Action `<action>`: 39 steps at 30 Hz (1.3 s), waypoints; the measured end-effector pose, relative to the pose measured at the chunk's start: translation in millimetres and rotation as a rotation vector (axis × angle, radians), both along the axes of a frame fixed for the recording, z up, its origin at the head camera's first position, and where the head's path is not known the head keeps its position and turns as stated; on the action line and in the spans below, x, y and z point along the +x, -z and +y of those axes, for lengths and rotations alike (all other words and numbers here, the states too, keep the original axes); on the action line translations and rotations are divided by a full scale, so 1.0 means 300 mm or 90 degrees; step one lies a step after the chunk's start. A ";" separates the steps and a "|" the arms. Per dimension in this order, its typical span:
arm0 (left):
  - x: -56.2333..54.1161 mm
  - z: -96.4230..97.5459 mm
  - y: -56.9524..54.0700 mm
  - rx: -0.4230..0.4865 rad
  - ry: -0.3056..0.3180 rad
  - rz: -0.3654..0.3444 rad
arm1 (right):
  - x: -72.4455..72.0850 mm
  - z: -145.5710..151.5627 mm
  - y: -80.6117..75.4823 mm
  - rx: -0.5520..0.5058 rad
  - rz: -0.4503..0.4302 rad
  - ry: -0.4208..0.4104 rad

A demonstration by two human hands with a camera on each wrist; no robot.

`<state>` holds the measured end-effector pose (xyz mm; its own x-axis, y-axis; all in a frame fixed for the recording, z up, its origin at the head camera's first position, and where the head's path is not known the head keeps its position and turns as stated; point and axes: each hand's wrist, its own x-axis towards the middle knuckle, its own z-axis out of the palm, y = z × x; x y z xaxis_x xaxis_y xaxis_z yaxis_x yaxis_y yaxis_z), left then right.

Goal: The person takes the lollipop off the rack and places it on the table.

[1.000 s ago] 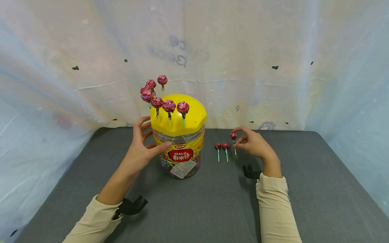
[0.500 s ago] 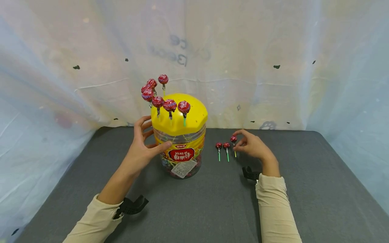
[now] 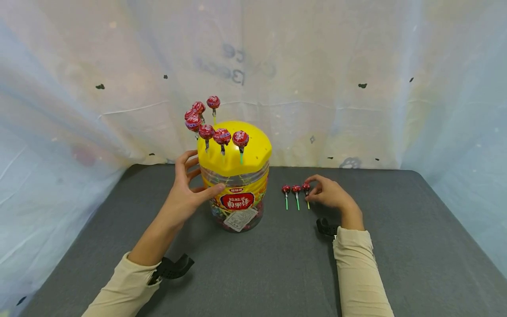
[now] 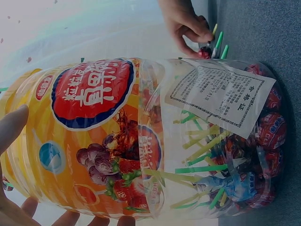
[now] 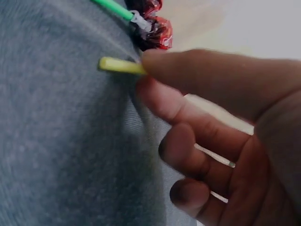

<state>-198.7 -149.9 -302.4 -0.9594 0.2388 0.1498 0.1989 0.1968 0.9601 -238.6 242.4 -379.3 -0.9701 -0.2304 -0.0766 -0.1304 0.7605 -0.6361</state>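
Yellow stick pointing near, the wrapped lollipop is at the right end of a row, roughly parallel to two green-stick lollipops. I see the right hand, the nearer one, pinching it between thumb and finger; well apart, the left hand holds the candy jar's left side, thumb across the front.

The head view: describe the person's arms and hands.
The left hand and right hand are ungloved. The left sleeve and right sleeve are plain beige and creased, ending short of the hands. A black, curved bracket juts out by the left sleeve's end, and a second black bracket by the right's.
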 end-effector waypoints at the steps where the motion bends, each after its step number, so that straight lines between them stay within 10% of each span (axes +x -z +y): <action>1: 0.000 0.000 -0.001 0.000 0.000 0.000 | -0.001 0.000 0.001 0.003 -0.004 0.002; 39: -0.001 -0.001 -0.001 -0.004 -0.002 -0.002 | 0.001 0.019 0.003 0.020 -0.023 0.011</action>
<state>-198.9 -150.4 -302.2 -0.9607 0.2364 0.1455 0.1952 0.2027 0.9596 -238.4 248.0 -380.2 -0.9702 -0.2109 -0.1192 -0.0944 0.7822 -0.6159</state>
